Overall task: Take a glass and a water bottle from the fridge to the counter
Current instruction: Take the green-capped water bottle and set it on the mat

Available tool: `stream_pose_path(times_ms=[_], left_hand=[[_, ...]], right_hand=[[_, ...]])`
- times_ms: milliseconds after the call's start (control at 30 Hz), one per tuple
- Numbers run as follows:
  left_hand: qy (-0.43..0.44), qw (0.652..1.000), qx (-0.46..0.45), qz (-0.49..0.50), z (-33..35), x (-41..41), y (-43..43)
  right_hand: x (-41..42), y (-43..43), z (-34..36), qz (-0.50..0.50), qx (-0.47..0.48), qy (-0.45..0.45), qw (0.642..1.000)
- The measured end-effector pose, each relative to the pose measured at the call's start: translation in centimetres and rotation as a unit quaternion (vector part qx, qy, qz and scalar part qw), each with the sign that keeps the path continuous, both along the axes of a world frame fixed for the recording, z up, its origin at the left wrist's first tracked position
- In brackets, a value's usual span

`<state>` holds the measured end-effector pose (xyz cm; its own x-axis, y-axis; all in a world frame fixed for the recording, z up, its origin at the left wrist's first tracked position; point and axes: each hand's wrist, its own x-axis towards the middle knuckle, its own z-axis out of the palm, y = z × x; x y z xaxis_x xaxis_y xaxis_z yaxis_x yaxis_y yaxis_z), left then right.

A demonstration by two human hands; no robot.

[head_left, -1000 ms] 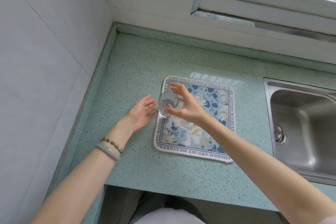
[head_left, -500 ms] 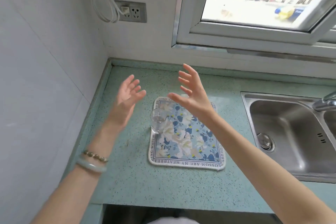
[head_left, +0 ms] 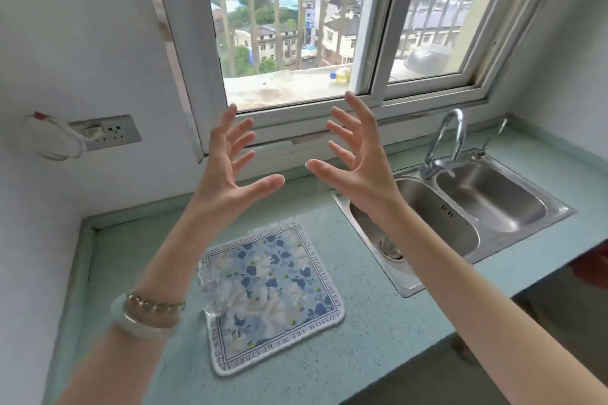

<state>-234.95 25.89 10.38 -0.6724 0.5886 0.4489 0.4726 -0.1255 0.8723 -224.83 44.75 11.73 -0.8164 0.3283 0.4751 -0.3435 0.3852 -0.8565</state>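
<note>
Both hands, left hand (head_left: 230, 171) and right hand (head_left: 358, 164), hover empty with fingers spread wide. The glass (head_left: 210, 283) stands upright on the mat's (head_left: 273, 299) left edge on the tabletop (head_left: 378, 339), below and nearer the left hand. No bottle visible.

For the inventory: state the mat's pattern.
Mat: blue and white floral, lettered border; head view.

Bare forearms, no sleeves; left wrist wears a gold-toned beaded bracelet (head_left: 154, 305) beside a pale translucent bangle (head_left: 141, 325).
</note>
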Motion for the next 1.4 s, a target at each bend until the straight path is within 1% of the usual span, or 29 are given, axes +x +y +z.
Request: stream_pose_path(times_ms=[133,267,400,567,800,1067,1300,1400], left_hand=[[0.021,0.997,0.011,-0.078,1.4,1.4,5.2],[0.032,0.987,0.021,-0.158,1.9,3.6,10.7],[0.032,0.968,0.036,-0.248,2.3,7.5,16.3],[0.035,0.937,0.047,-0.343,2.5,13.9,23.3],[0.042,0.881,0.057,-0.468,3.6,26.5,32.1],[0.015,0.814,0.071,-0.577,3.1,42.1,40.6],[0.034,0.748,0.049,-0.661,2.7,54.1,45.4],[0.033,0.720,0.041,-0.692,2.8,58.5,47.5]], right_hand=[[4.8,3.8,1.4,-0.091,0.004,0.021,0.996],[10.5,7.2,1.9,-0.185,0.016,0.022,0.982],[17.0,9.9,2.1,-0.270,0.023,0.025,0.962],[25.9,12.3,2.2,-0.369,0.014,0.035,0.928],[40.0,14.9,2.9,-0.495,0.024,0.048,0.867],[55.6,17.4,2.6,-0.613,0.051,0.037,0.788],[65.9,18.0,1.9,-0.702,0.039,0.025,0.711],[69.5,18.6,1.7,-0.739,0.032,0.025,0.672]])
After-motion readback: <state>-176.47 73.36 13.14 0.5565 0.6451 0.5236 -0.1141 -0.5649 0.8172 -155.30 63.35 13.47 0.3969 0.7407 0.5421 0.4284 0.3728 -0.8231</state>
